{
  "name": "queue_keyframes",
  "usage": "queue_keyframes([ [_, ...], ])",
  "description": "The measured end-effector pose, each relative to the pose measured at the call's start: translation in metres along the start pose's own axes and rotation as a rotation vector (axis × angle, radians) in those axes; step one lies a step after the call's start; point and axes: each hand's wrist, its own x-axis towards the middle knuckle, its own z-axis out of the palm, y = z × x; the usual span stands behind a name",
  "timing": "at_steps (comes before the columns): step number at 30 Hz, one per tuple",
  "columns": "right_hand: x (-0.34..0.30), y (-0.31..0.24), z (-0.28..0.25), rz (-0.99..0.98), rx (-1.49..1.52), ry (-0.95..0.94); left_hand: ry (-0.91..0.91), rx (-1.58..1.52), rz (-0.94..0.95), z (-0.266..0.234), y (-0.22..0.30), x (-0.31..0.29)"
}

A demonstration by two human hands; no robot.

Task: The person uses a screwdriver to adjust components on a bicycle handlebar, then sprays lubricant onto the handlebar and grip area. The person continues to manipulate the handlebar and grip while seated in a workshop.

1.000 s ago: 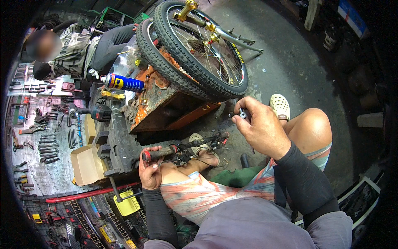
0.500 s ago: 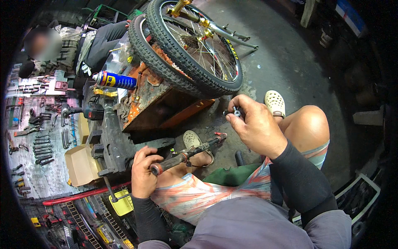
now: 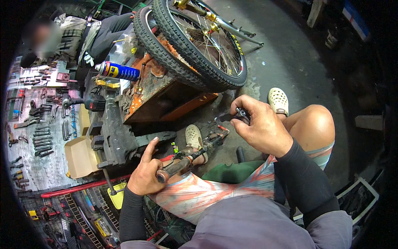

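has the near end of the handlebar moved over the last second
Yes. The near end of the handlebar has shifted rightward and toward the person, judged against the open cardboard box.

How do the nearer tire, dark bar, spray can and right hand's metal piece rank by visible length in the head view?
1. Nearer tire
2. Dark bar
3. Spray can
4. Metal piece, partly hidden by the right hand
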Motion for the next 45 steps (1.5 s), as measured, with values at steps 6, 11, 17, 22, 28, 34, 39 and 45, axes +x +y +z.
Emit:
queue_keyframes([
  [6,-0.001,-0.003,0.007,0.027,0.015,-0.060,0.054,0.017,0.240,0.016,-0.016,-0.010],
  [11,-0.003,0.004,0.011,-0.009,0.005,-0.032,0.175,-0.142,0.072,0.027,-0.011,-0.021],
  [17,-0.004,-0.008,0.009,0.081,0.012,-0.096,0.172,-0.067,0.091,0.027,-0.019,-0.029],
  [22,-0.001,-0.011,0.014,0.089,0.026,-0.105,0.165,-0.099,0.121,0.028,-0.018,-0.031],
  [28,-0.003,-0.004,0.016,0.051,-0.025,-0.082,0.164,-0.093,0.110,0.023,-0.020,-0.020],
  [34,-0.003,-0.003,0.013,0.040,-0.036,-0.054,0.403,-0.036,-0.011,0.028,-0.034,-0.004],
  [39,-0.003,-0.001,0.011,0.052,-0.045,-0.050,0.625,-0.061,-0.494,0.034,-0.036,0.013],
  [45,-0.005,0.000,0.009,0.030,-0.025,-0.037,0.586,0.077,-0.544,0.023,-0.056,0.023],
])
